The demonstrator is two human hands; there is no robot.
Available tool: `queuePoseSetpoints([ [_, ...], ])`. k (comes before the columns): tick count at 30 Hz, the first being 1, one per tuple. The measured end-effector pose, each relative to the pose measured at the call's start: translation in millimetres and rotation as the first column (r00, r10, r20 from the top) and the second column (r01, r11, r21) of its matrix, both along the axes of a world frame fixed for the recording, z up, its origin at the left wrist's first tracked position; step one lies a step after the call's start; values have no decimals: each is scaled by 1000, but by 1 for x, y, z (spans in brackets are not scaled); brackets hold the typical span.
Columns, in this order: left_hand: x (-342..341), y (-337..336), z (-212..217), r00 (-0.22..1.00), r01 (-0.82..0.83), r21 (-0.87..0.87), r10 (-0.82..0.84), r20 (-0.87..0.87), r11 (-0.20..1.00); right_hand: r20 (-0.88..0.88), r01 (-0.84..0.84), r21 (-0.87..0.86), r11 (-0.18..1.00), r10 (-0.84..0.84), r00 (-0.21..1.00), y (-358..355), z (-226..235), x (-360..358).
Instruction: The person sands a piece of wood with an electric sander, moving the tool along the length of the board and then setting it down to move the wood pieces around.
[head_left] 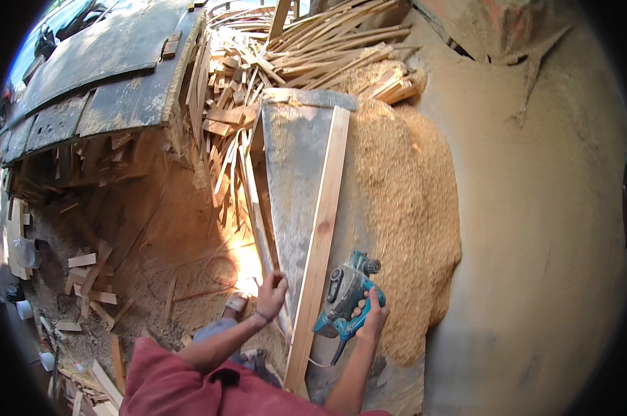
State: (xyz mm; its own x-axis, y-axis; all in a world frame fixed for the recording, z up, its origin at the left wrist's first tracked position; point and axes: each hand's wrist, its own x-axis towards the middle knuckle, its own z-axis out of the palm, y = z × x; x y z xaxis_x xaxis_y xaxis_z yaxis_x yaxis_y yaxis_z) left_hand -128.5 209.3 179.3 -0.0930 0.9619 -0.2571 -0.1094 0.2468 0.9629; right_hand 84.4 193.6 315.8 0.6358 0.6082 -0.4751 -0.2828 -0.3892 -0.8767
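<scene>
My right hand (373,316) grips the teal handle of a grey and teal electric hand planer (346,292). The planer is on the bench, just right of a long pale board (324,222), with its cord trailing toward me. Lengthwise along the grey bench top (292,166) runs the board, a dark knot near its middle. Over the bench's left edge my left hand (272,297) is curled closed, apart from the board. What its fingers hold, if anything, is hidden.
Wood shavings (410,222) lie heaped along the bench's right side. Offcuts and long strips (341,41) are piled beyond its far end. A board-topped wooden structure (105,69) stands at the far left. Scrap pieces (95,277) litter the floor at left, near my foot (236,303).
</scene>
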Motion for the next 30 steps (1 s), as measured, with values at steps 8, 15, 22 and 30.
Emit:
queuePoseSetpoints([
  [8, 98, -193, -78, 710, 297, -178, -342, -616, 938, 78, 176, -91, 980, -169, 983, -231, 11, -5],
  [15, 94, -189, -54, 694, 191, -299, -344, -633, 935, 99, 264, -63, 962, -258, 961, -343, 17, -6],
  [22, 27, -181, -39, 890, 427, -45, -411, 199, 903, 107, 266, -59, 962, -259, 960, -387, 9, -1],
  [30, -46, -174, 24, 764, 515, -234, -317, 562, 825, 217, 129, -151, 980, -95, 972, -379, -32, 1],
])
